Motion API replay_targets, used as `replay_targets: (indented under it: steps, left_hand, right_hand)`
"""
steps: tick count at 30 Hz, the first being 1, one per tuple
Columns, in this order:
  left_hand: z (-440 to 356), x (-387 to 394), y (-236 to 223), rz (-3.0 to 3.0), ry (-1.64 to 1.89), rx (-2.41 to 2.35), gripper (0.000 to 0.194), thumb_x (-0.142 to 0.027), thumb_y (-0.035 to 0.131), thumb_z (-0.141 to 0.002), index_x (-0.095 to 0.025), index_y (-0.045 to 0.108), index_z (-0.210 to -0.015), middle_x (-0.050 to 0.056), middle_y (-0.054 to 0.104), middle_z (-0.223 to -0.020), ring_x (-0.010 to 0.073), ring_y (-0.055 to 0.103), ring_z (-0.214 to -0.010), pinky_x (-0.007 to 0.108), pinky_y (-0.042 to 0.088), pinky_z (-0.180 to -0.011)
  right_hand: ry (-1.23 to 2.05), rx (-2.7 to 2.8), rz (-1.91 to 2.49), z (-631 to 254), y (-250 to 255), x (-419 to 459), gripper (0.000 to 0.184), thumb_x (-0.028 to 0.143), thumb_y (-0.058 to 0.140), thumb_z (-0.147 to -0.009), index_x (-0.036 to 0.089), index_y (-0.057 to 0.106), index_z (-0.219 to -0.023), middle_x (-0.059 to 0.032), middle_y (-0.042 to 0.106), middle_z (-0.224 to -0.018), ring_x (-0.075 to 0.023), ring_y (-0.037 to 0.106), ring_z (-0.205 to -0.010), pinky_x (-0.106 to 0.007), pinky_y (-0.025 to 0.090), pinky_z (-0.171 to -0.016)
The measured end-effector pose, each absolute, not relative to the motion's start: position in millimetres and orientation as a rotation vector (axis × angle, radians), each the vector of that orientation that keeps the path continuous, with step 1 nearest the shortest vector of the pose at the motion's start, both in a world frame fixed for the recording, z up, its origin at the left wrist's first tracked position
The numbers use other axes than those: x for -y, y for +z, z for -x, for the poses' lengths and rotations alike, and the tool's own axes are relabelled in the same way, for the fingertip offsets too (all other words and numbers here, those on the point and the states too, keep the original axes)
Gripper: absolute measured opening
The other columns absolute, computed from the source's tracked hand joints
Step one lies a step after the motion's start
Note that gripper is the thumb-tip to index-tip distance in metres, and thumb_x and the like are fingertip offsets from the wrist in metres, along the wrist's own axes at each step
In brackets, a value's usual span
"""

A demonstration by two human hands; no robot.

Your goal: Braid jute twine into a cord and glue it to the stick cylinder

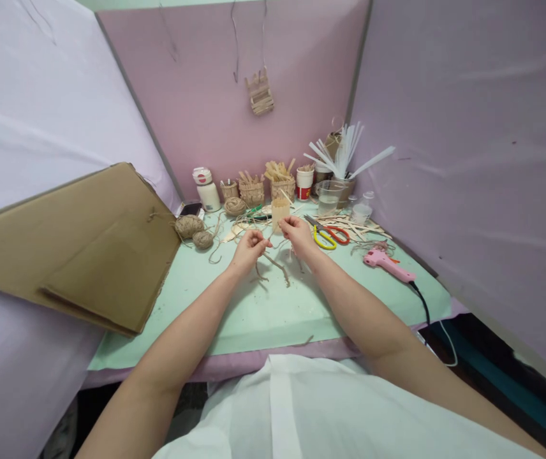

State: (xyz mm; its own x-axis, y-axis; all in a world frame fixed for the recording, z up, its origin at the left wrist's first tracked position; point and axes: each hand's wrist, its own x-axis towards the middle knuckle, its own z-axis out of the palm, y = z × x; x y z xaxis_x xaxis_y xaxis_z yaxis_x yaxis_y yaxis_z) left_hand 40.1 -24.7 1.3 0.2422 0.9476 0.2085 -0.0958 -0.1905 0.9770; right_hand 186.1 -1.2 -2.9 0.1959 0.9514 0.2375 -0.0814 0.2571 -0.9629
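Red-white cup (304,190), right of centre: print unreadable; sticks (306,168)
Basket (283,190), mid-frame: wooden strips (279,171)
Left hand (249,247), right hand (298,233): fingertips pinched together; anything held, cannot tell

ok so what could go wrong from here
The right hand is close to the dark-bladed scissors with red and yellow handles; a sideways move might knock them or brush the blades.

The pink plastic glue gun has a black cord running over the edge of the green-covered table; a snag could drag it down.

The thin brown fibre strands just below the left hand might tangle.
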Motion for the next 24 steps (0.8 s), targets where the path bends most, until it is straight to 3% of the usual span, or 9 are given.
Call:
replay_targets:
  steps: [4,8,12,15,19,24]
  left_hand:
    - [-35.6,22.6,-4.5,-1.341,1.163,-0.842,0.030,-0.024,0.069,-0.066,-0.019,0.043,-0.080,0.000,0.065,-0.067,0.0053,0.046,-0.047,0.019,0.030,-0.050]
    - [-35.4,21.4,-6.9,-1.304,1.166,-0.821,0.033,-0.026,0.071,-0.065,-0.019,0.044,-0.083,0.000,0.065,-0.068,0.0054,0.048,-0.047,0.019,0.031,-0.049]
    - [-32.6,20.3,-5.8,-1.237,1.185,-0.805,0.035,-0.025,0.073,-0.064,-0.018,0.049,-0.088,0.000,0.065,-0.071,0.0065,0.053,-0.053,0.019,0.035,-0.051]
    - [-29.4,19.1,-2.5,-1.147,1.188,-0.789,0.035,-0.020,0.073,-0.064,-0.016,0.055,-0.094,0.001,0.065,-0.071,0.0070,0.056,-0.056,0.019,0.039,-0.054]
    - [-26.1,19.0,3.0,-1.022,1.124,-0.752,0.028,-0.012,0.070,-0.067,-0.012,0.064,-0.094,0.003,0.065,-0.071,0.0053,0.056,-0.058,0.017,0.044,-0.056]
    - [-25.1,22.1,8.1,-0.918,1.046,-0.730,0.021,-0.005,0.067,-0.068,-0.009,0.067,-0.089,0.004,0.065,-0.071,0.0039,0.057,-0.058,0.013,0.046,-0.055]
  right_hand:
    - [1.082,1.157,0.925,-185.8,1.4,6.9,0.030,0.047,0.064,-0.066,0.018,0.057,-0.075,0.0000,0.058,-0.071,-0.0074,0.045,-0.054,-0.019,0.035,-0.048]
    - [1.189,1.229,0.947,-182.5,3.5,11.6,0.038,0.054,0.051,-0.078,0.019,0.060,-0.089,-0.0043,0.065,-0.090,-0.0047,0.043,-0.045,-0.020,0.031,-0.042]
    - [1.244,1.347,1.052,-183.0,2.5,15.0,0.043,0.054,0.044,-0.084,0.017,0.062,-0.094,-0.0061,0.068,-0.081,-0.0052,0.039,-0.038,-0.021,0.029,-0.039]
    - [1.235,1.530,1.058,-185.9,0.7,15.7,0.039,0.051,0.048,-0.083,0.015,0.063,-0.084,-0.0031,0.064,-0.066,-0.0060,0.038,-0.040,-0.021,0.028,-0.041]
    - [1.056,1.693,1.039,-190.2,-1.5,13.2,0.028,0.043,0.056,-0.076,0.015,0.063,-0.074,0.0032,0.053,-0.056,-0.0069,0.039,-0.047,-0.020,0.029,-0.047]
    - [0.770,1.782,1.232,-193.1,-1.5,10.0,0.020,0.030,0.053,-0.077,0.015,0.064,-0.068,0.0026,0.053,-0.058,-0.0093,0.044,-0.057,-0.022,0.032,-0.057]
